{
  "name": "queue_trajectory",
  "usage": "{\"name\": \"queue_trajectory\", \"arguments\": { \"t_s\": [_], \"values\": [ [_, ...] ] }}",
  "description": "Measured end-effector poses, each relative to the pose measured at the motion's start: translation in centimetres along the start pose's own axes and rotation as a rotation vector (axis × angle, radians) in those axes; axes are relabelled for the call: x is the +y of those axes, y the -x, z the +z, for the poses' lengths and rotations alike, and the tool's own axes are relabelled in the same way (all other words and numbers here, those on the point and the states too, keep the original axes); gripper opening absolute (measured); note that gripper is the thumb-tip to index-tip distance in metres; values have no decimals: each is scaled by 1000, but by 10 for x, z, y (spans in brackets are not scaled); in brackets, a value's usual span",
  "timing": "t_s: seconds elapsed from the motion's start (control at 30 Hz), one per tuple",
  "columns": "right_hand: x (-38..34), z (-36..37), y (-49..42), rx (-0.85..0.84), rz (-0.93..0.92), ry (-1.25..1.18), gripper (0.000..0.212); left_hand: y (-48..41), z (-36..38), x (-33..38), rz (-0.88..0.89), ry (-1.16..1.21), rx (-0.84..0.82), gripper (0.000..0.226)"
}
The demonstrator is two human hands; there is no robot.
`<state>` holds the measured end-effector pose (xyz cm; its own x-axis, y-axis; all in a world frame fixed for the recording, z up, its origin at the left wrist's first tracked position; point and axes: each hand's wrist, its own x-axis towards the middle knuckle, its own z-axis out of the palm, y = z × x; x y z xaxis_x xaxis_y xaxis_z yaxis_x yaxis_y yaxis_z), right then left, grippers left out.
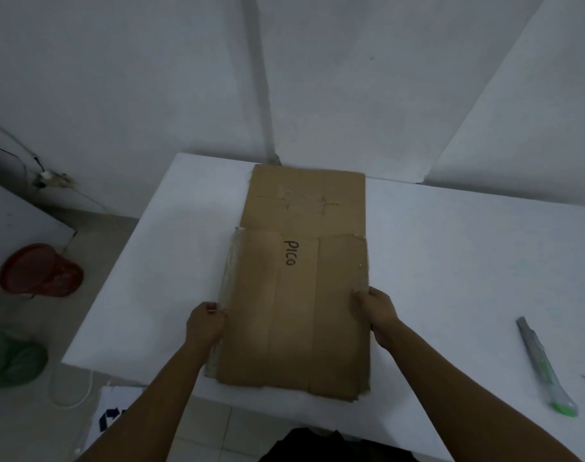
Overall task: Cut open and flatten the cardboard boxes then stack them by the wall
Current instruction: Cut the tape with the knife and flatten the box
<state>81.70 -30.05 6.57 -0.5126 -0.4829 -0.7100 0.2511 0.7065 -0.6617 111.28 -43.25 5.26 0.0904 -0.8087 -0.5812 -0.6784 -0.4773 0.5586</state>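
- The left hand [206, 323] is at the left long edge of the flattened box [294, 311]. Its fingers are curled in tight against that edge and look to be pinching it.
- The right hand [376, 310] is opposite, on the right long edge. The fingers are bent over the top face and the rest of the hand wraps the edge, so it has a firm hold of the cardboard.
- Both forearms reach in from the near side, one along each flank of the box.
- The flattened box lies flat on the white table [451, 261], long way pointing at the wall [151, 78]. "PICO" is written in black marker on its top face, and its near end is close to the table's near edge.
- Another brown sheet [304, 198] sticks out from under the box's far end and runs to the table's far edge by the wall. I can't tell if it is a separate piece or a flap.
- Well to the right of the box, a grey and green utility knife [547, 365] lies on the table.
- Left of the box, down on the floor, are a red round thing [39, 270] and, nearer, a green one [11, 365].
- A white cable [68, 391] loops on the floor by the table's near left corner.
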Motion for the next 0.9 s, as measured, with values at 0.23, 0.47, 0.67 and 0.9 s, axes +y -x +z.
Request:
{"name": "queue_trajectory", "arguments": {
  "t_s": [0.23, 0.47, 0.67, 0.9],
  "values": [
    [23, -1, 24, -49, -289, 639, 56, -6, 6, 14, 339, -414, 101, 69],
    [33, -32, 32, -93, -185, 562, 54, 18, 42, 30, 382, -619, -58, 74],
    [52, -112, 56, 10, -100, 270, 37, 77, 103, 58, 660, -424, -178, 43],
    [97, -229, 104, 168, -71, 12, 33, 162, 192, 90, 826, -375, -487, 21]
  ]
}}
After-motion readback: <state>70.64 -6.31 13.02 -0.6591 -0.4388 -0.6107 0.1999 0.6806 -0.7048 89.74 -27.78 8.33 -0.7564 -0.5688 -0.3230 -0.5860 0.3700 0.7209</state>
